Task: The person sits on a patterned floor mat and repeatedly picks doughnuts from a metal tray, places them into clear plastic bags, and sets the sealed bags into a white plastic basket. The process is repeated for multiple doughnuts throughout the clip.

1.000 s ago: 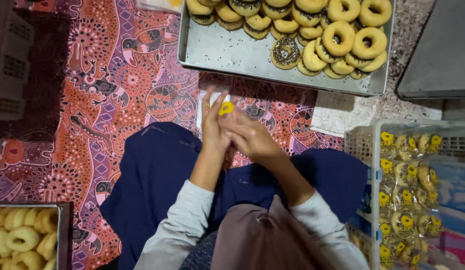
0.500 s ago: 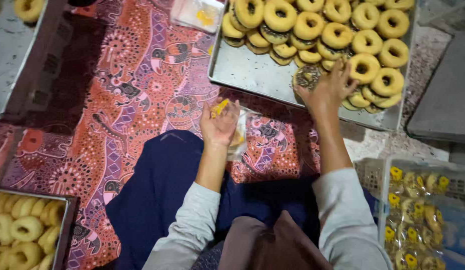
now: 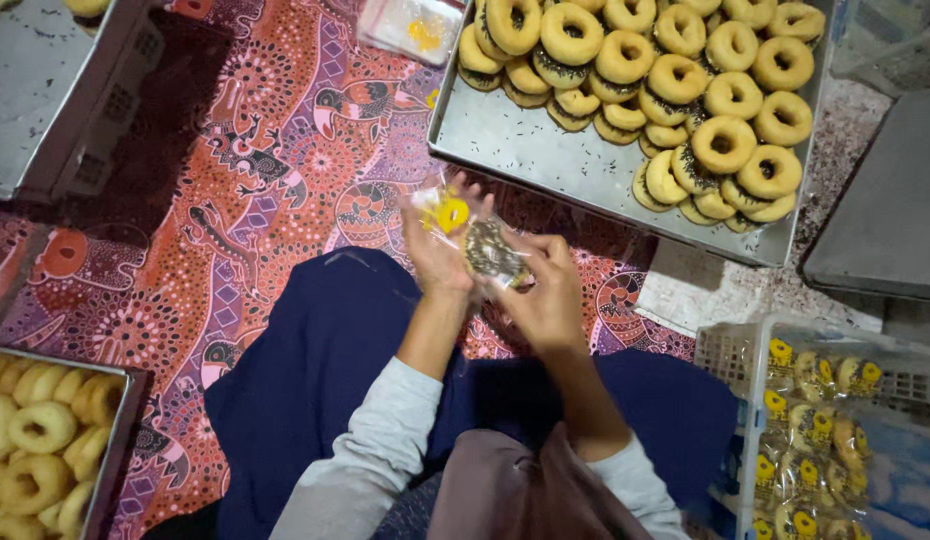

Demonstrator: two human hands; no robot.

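Since half a second ago the right hand has come back from the tray with a sprinkled donut, now meeting the left hand above the lap. The bag, clear with a yellow mark, is crumpled, its mouth hard to make out. The donut sits between both hands, right fingers curled around its lower edge, left fingers closed on the bag behind it. The tray's near rim lies just beyond the fingertips. A crate of bagged donuts is cut off at right. The patterned cloth leaves open room at left.
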